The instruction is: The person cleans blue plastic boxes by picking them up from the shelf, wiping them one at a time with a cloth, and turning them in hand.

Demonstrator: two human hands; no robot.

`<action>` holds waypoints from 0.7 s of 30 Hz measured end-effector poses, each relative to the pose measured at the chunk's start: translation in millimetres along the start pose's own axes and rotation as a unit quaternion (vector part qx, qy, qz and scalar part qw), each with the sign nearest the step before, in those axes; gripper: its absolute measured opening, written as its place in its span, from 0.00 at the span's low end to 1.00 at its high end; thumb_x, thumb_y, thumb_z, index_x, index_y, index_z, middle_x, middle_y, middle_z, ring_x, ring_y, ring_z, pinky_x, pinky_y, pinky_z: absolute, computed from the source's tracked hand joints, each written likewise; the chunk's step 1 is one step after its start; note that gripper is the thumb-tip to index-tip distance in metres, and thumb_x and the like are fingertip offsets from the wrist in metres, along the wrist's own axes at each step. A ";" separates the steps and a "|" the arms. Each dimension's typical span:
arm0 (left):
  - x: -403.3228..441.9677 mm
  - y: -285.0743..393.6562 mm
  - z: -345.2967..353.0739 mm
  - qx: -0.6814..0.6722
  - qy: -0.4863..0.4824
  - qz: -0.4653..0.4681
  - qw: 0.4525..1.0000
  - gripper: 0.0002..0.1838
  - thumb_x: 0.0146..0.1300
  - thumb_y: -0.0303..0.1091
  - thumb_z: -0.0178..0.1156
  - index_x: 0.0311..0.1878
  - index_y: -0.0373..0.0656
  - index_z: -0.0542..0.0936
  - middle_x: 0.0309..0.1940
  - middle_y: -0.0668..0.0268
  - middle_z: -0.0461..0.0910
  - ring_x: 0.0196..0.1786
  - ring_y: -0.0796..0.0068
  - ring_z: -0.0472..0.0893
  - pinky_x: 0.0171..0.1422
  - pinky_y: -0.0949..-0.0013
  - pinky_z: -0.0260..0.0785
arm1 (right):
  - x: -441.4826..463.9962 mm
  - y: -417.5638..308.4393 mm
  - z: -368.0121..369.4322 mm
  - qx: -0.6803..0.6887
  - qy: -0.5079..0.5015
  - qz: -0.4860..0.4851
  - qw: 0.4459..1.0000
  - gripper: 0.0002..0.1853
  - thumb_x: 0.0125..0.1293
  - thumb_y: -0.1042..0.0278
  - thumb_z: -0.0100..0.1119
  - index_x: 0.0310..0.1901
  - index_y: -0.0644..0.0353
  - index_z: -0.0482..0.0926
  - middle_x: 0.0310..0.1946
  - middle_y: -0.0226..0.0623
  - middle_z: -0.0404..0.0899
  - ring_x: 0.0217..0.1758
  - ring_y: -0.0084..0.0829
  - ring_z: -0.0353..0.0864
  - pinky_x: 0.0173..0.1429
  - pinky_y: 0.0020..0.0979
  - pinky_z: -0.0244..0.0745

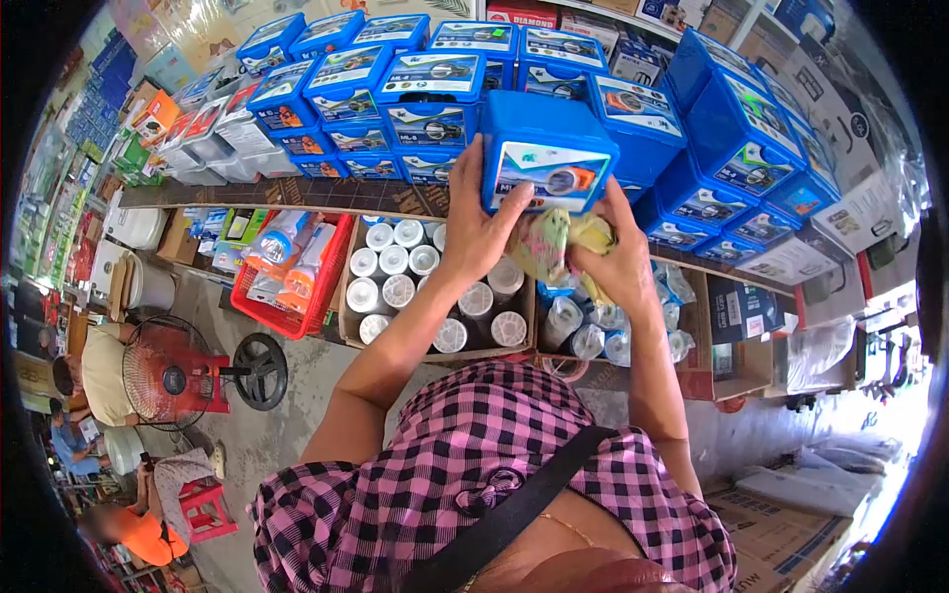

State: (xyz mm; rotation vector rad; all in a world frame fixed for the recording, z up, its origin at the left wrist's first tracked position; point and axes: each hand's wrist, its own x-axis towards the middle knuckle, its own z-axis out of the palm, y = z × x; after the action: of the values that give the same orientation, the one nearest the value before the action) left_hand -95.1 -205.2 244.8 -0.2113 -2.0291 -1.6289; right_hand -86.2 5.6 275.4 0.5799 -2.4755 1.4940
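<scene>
A blue plastic box (550, 128) with a printed label is held up in front of me, tilted so its label side faces me. My left hand (479, 222) grips its left side, thumb across the front near the label. My right hand (618, 257) is closed on a crumpled yellowish patterned cloth (544, 245) below the box's lower edge. Some of its fingers reach up along the box's right side. Behind the held box, similar blue boxes (427, 124) are stacked in rows on the shelf.
Below the shelf are a carton (435, 341) of white-capped cylinders, a red basket (331, 272) of packaged goods and a box of plastic-wrapped items (613, 341). More blue boxes (746, 133) stand at right. A red fan (183, 381) and several people are at left.
</scene>
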 end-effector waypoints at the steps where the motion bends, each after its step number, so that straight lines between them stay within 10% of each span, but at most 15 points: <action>1: -7.5 6.3 -0.9 -0.082 -0.010 -0.017 0.996 0.49 0.62 0.47 0.69 0.77 0.38 0.52 0.67 0.48 0.62 0.72 0.55 0.64 0.75 0.56 0.58 | -8.0 -9.0 -7.5 0.036 -0.025 0.021 0.999 0.54 0.43 0.77 0.71 0.76 0.58 0.56 0.48 0.43 0.84 0.52 0.37 0.84 0.58 0.36 0.76; 5: -40.9 43.2 -12.1 -0.339 -0.078 -0.069 0.935 0.57 0.51 0.39 0.74 0.77 0.46 0.46 0.69 0.55 0.62 0.67 0.61 0.72 0.69 0.59 0.68 | -61.5 -15.6 -28.0 0.096 -0.040 -0.007 0.995 0.59 0.36 0.79 0.71 0.76 0.58 0.56 0.49 0.42 0.84 0.56 0.35 0.82 0.65 0.35 0.71; 8: -55.6 32.0 -9.7 -0.526 -0.089 -0.194 0.823 0.53 0.46 0.34 0.64 0.78 0.45 0.50 0.67 0.58 0.69 0.68 0.61 0.73 0.70 0.59 0.69 | -80.2 -27.4 -71.7 -0.016 -0.149 -0.142 0.979 0.42 0.37 0.78 0.72 0.64 0.62 0.76 0.49 0.43 0.84 0.53 0.38 0.83 0.61 0.38 0.74; 10: -60.7 39.1 -8.6 -0.521 -0.088 -0.214 0.822 0.51 0.45 0.32 0.58 0.77 0.44 0.52 0.67 0.58 0.70 0.68 0.62 0.73 0.69 0.60 0.70 | -98.2 -23.1 -104.2 0.013 -0.086 -0.097 0.991 0.32 0.42 0.75 0.72 0.55 0.65 0.82 0.50 0.45 0.84 0.52 0.41 0.82 0.58 0.41 0.76; 13: -73.0 39.2 2.5 -0.499 -0.111 -0.242 0.825 0.49 0.47 0.30 0.58 0.77 0.45 0.53 0.64 0.61 0.71 0.64 0.66 0.76 0.65 0.64 0.71 | -123.2 -22.4 -101.1 0.140 0.266 0.070 0.951 0.27 0.49 0.72 0.69 0.54 0.70 0.78 0.47 0.42 0.84 0.48 0.36 0.84 0.55 0.36 0.79; 15: -92.5 33.1 20.0 -0.406 -0.166 -0.257 0.861 0.47 0.48 0.31 0.58 0.76 0.45 0.54 0.62 0.62 0.72 0.61 0.68 0.77 0.62 0.67 0.72 | -129.9 3.1 -79.2 0.139 0.188 0.072 0.970 0.26 0.53 0.71 0.66 0.55 0.69 0.77 0.53 0.44 0.79 0.52 0.38 0.83 0.57 0.37 0.77; 16: -100.4 30.6 31.8 -0.310 -0.213 -0.256 0.890 0.46 0.49 0.32 0.58 0.75 0.44 0.55 0.60 0.64 0.73 0.58 0.70 0.78 0.59 0.69 0.72 | -114.3 -5.3 -65.9 -0.101 0.091 -0.036 0.990 0.25 0.53 0.66 0.65 0.54 0.66 0.78 0.59 0.49 0.74 0.60 0.44 0.76 0.64 0.42 0.70; 17: -109.0 29.9 53.9 -0.395 -0.141 -0.308 0.854 0.44 0.49 0.34 0.60 0.73 0.45 0.57 0.55 0.66 0.74 0.52 0.74 0.78 0.53 0.74 0.71 | -99.6 -7.4 -55.2 0.029 0.056 -0.123 0.990 0.25 0.53 0.61 0.62 0.53 0.64 0.77 0.61 0.51 0.70 0.65 0.47 0.70 0.68 0.43 0.64; 21: -124.8 10.7 39.2 -0.384 -0.263 -0.403 0.788 0.43 0.49 0.33 0.60 0.72 0.47 0.57 0.52 0.67 0.74 0.47 0.79 0.77 0.48 0.76 0.70 | -98.0 25.3 -60.0 0.198 0.055 0.016 0.978 0.21 0.68 0.63 0.55 0.58 0.64 0.76 0.60 0.43 0.76 0.64 0.35 0.73 0.66 0.36 0.68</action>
State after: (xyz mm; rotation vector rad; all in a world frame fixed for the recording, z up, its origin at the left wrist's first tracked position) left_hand 3.8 -140.6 187.8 -0.0707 -1.7534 -3.2269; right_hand -10.4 91.5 248.3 0.5019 -2.1241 1.9928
